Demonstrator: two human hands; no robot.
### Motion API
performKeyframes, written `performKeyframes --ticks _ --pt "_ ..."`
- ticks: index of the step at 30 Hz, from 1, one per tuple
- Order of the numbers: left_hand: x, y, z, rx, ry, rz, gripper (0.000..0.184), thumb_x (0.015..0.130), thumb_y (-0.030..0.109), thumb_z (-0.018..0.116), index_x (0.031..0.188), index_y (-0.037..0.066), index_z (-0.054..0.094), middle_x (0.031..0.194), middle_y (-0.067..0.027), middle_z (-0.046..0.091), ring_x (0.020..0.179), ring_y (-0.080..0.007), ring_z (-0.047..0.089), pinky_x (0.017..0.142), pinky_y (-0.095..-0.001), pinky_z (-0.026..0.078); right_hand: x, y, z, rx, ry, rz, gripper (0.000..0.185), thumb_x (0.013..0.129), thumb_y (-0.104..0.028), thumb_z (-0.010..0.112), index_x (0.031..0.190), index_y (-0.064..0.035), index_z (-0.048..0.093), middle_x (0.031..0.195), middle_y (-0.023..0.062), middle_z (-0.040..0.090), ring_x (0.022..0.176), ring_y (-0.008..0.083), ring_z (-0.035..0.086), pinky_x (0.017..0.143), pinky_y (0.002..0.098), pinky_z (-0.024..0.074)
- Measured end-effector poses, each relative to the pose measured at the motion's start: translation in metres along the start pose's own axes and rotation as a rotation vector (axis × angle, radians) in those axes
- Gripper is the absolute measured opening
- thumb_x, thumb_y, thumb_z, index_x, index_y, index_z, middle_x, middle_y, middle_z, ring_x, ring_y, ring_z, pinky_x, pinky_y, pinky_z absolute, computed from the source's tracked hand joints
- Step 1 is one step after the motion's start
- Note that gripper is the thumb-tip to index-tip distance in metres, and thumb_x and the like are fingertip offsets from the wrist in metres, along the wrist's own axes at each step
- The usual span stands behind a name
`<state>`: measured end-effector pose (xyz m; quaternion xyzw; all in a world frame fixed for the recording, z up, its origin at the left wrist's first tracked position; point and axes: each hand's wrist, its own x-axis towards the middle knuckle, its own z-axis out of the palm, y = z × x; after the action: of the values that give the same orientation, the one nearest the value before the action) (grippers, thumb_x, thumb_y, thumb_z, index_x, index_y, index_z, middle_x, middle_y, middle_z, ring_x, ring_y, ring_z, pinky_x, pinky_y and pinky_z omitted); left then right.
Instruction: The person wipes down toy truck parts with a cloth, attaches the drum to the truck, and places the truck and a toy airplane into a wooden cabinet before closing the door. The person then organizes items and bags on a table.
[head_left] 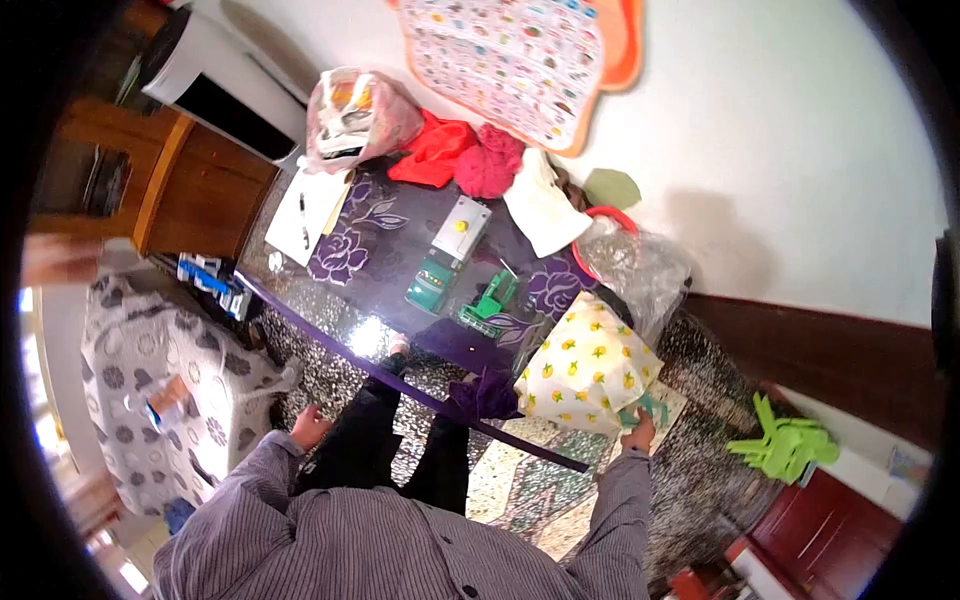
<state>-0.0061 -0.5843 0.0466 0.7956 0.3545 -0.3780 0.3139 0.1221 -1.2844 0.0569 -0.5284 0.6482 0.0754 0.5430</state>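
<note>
My left hand [311, 428] hangs beside my dark trousers, its fingers loosely apart with nothing in them. On the other side, my right hand [638, 432] is closed at the lower right corner of a white cloth with yellow fruit print [585, 365]. A teal piece [652, 408] shows right by its fingertips; what exactly the fingers grip is hidden. On the glass-topped table [385, 255] lie a teal toy truck with a grey bed [430, 285] and a small green toy excavator [490, 305]. Purple fabric [487, 393] bunches at the table's front edge.
Along the back are a filled plastic bag [360, 120], red cloth [435, 148], pink yarn [490, 165] and white cloth [545, 205]. A clear plastic bag [650, 270] is at the right. A lime-green plastic stool [785, 445] stands on the floor; a covered seat [170, 380] is at left.
</note>
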Motion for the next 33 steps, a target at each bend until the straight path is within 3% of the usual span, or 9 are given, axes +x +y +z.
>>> performKeyframes --ticks 2,3,6,9,12,16,17,28,33 --pt "-0.026 0.031 -0.003 -0.063 0.066 -0.004 0.067 0.072 0.024 0.074 0.127 -0.004 0.048 0.110 -0.0199 0.061 0.098 -0.0293 0.062 0.083 -0.0375 0.051 -0.056 -0.028 0.034 0.088 0.288 0.052 0.048 0.096 -0.017 0.050 0.141 -0.0060 0.037 0.147 0.0152 0.034 0.125 0.0330 0.045 0.104 0.0454 0.0421" --pt "0.009 -0.032 0.016 -0.114 0.110 0.068 0.064 0.074 0.023 0.074 0.127 -0.003 0.049 0.106 -0.0167 0.061 0.097 -0.0271 0.062 0.080 -0.0364 0.052 -0.030 -0.019 0.026 0.181 0.297 0.062 0.057 0.095 -0.024 0.050 0.146 -0.0097 0.028 0.151 0.0166 0.026 0.130 0.0358 0.037 0.108 0.0478 0.0347" --pt "-0.020 -0.020 0.005 -0.283 0.164 0.073 0.061 0.075 0.021 0.074 0.126 -0.002 0.049 0.104 -0.0150 0.061 0.092 -0.0249 0.063 0.078 -0.0352 0.052 0.068 0.031 -0.013 0.003 -0.046 -0.026 0.050 0.098 -0.025 0.042 0.144 -0.0074 0.033 0.152 0.0166 0.026 0.128 0.0364 0.041 0.107 0.0498 0.0395" --pt "-0.043 -0.041 -0.002 -0.266 0.222 -0.008 0.056 0.075 0.019 0.074 0.122 -0.001 0.053 0.094 -0.0128 0.063 0.085 -0.0215 0.062 0.074 -0.0338 0.052 0.041 0.026 0.011 0.059 0.017 0.146 0.048 0.098 -0.032 0.039 0.138 -0.0048 0.040 0.144 0.0165 0.038 0.123 0.0346 0.046 0.101 0.0497 0.0425" --pt "-0.056 -0.064 0.000 -0.194 0.220 -0.181 0.054 0.072 0.017 0.072 0.120 -0.002 0.055 0.087 -0.0111 0.065 0.083 -0.0212 0.063 0.073 -0.0335 0.052 0.052 0.046 0.011 0.397 -0.283 0.010 0.047 0.098 -0.036 0.037 0.129 -0.0025 0.048 0.132 0.0152 0.048 0.115 0.0319 0.050 0.094 0.0501 0.0442" --pt "-0.058 -0.081 0.020 -0.199 0.224 -0.241 0.051 0.071 0.016 0.069 0.117 -0.002 0.057 0.093 -0.0144 0.066 0.087 -0.0248 0.064 0.077 -0.0350 0.052 0.035 0.028 0.011 0.286 -0.009 -0.252 0.021 0.096 -0.022 0.047 0.093 -0.0037 0.057 0.094 0.0069 0.060 0.087 0.0207 0.057 0.081 0.0430 0.0482" --pt "-0.053 -0.081 0.027 -0.208 0.232 -0.200 0.050 0.071 0.016 0.069 0.116 -0.003 0.058 0.094 -0.0150 0.066 0.088 -0.0258 0.064 0.077 -0.0356 0.051 0.032 0.021 0.013 0.425 -0.083 -0.378 0.014 0.094 -0.018 0.059 0.091 -0.0047 0.057 0.077 0.0000 0.054 0.071 0.0142 0.053 0.069 0.0336 0.0476" --pt "-0.031 -0.040 0.027 -0.571 0.252 -0.152 0.043 0.075 0.013 0.068 0.113 -0.004 0.057 0.093 -0.0112 0.064 0.086 -0.0206 0.062 0.077 -0.0323 0.051 -0.278 -0.099 0.167 -0.528 -0.571 -0.944 0.011 0.089 -0.012 0.064 0.093 -0.0025 0.061 0.067 -0.0027 0.053 0.057 0.0059 0.044 0.051 0.0229 0.0334" --pt "-0.030 -0.050 0.011 -0.774 0.285 -0.214 0.039 0.077 0.009 0.065 0.112 -0.005 0.056 0.095 -0.0124 0.065 0.086 -0.0201 0.062 0.078 -0.0320 0.050 -0.349 -0.147 0.241 -0.501 -0.640 -1.009 0.007 0.086 -0.007 0.061 0.090 -0.0014 0.062 0.068 -0.0026 0.056 0.059 0.0056 0.046 0.053 0.0233 0.0337"
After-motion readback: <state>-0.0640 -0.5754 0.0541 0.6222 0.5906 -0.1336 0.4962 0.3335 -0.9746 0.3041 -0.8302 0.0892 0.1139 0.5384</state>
